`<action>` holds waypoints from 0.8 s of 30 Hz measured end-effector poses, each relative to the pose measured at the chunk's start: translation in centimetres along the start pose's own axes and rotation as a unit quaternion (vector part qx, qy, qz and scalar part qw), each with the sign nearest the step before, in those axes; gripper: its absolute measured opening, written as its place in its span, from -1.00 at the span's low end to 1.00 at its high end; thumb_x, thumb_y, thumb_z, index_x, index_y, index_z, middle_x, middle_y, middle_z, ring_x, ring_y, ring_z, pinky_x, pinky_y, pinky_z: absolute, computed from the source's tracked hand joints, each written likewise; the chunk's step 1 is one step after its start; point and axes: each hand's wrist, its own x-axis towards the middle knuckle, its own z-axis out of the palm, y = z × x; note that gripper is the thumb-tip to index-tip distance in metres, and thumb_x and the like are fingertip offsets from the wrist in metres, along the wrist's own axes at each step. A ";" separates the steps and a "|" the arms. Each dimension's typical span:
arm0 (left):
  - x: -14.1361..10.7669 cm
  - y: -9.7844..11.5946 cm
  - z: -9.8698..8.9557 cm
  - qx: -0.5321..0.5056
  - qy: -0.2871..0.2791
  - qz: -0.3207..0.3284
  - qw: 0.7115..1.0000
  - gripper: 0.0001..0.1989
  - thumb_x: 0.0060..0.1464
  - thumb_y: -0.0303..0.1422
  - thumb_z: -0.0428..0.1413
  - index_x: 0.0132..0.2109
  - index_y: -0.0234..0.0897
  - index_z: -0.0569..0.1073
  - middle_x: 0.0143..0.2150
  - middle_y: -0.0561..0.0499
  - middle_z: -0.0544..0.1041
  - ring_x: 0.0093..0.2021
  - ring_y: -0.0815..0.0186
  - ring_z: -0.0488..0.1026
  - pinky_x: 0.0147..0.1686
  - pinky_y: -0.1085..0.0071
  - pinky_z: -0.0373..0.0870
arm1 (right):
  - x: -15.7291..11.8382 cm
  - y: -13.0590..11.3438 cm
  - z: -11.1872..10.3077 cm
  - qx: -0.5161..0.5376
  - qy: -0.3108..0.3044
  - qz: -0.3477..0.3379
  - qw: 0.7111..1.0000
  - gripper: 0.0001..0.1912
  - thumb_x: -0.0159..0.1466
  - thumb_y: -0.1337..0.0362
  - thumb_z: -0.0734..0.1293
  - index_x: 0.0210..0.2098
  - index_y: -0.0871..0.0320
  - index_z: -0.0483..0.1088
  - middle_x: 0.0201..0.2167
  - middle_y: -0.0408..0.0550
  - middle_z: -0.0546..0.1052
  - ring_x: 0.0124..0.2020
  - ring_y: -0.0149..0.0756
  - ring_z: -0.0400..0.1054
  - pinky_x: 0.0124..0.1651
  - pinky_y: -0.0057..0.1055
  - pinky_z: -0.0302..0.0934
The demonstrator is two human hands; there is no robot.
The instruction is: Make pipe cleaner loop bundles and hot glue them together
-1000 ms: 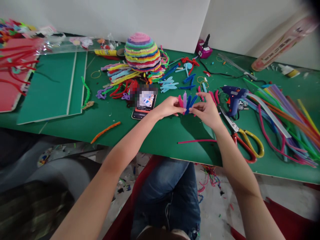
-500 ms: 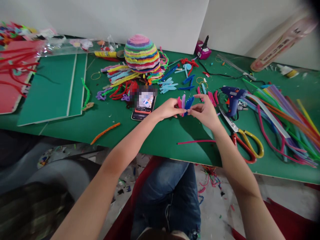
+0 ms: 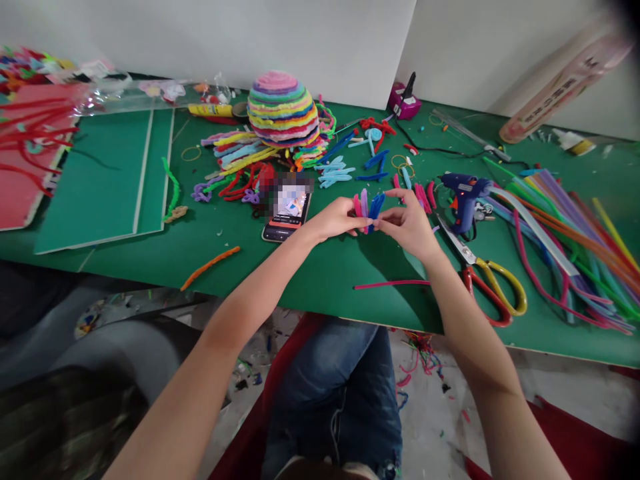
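Both my hands meet above the green table, pinching a small bundle of folded fuzzy stems. My left hand [image 3: 342, 219] grips the pink [image 3: 357, 205] and lilac stems [image 3: 365, 202] on the bundle's left side. On the right side, my right hand [image 3: 406, 223] pinches the base of the blue stems [image 3: 378, 205], its index finger raised behind them. A phone [image 3: 289, 208] with a lit screen lies left of my hands. Light blue folded stems [image 3: 336, 172] and dark blue ones [image 3: 376, 167] rest behind the bundle. Short pink pieces [image 3: 425, 197] lie behind my right hand.
A striped fuzzy dome [image 3: 283, 110] stands at the back. To the right are a blue glue gun [image 3: 464, 197], open scissors [image 3: 467, 253] and many long stems [image 3: 575, 233]. A pink stem [image 3: 390, 284] lies near the front edge. Green boards [image 3: 100, 180] are at left.
The bundle has shifted very slightly in my fingers, its stems tilting a little leftward. Both hands keep their hold at nearly the same spot.
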 end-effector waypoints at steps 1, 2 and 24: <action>0.0 0.0 0.0 -0.002 -0.001 -0.003 1.000 -0.87 0.05 -0.42 0.19 -0.25 -0.42 0.48 -0.37 -0.06 0.54 -0.38 0.42 0.48 -0.43 0.49 0.39 | 0.0 0.0 0.0 -0.006 0.003 -0.003 1.000 -0.41 0.01 0.25 0.47 -0.03 0.05 0.17 -0.46 -0.20 0.50 -0.41 -0.27 0.49 -0.29 -0.30 0.42; 0.0 0.1 0.0 -0.003 -0.002 -0.005 1.000 -0.87 0.05 -0.42 0.20 -0.25 -0.42 0.48 -0.37 -0.05 0.54 -0.39 0.43 0.48 -0.42 0.49 0.39 | 0.0 0.0 0.0 -0.012 0.005 -0.006 1.000 -0.41 0.02 0.24 0.47 -0.02 0.06 0.17 -0.46 -0.20 0.50 -0.40 -0.27 0.49 -0.29 -0.30 0.42; -0.2 0.4 -0.4 -0.030 0.031 0.031 0.999 -0.77 -0.03 -0.31 0.25 -0.28 -0.41 0.48 -0.35 -0.07 0.54 -0.32 0.37 0.47 -0.41 0.49 0.36 | -0.3 -1.1 0.3 -0.066 -0.043 0.020 0.997 -0.60 0.11 -0.05 0.38 -0.46 0.21 0.51 -0.55 -0.11 0.47 -0.57 -0.49 0.14 -0.48 -0.44 0.00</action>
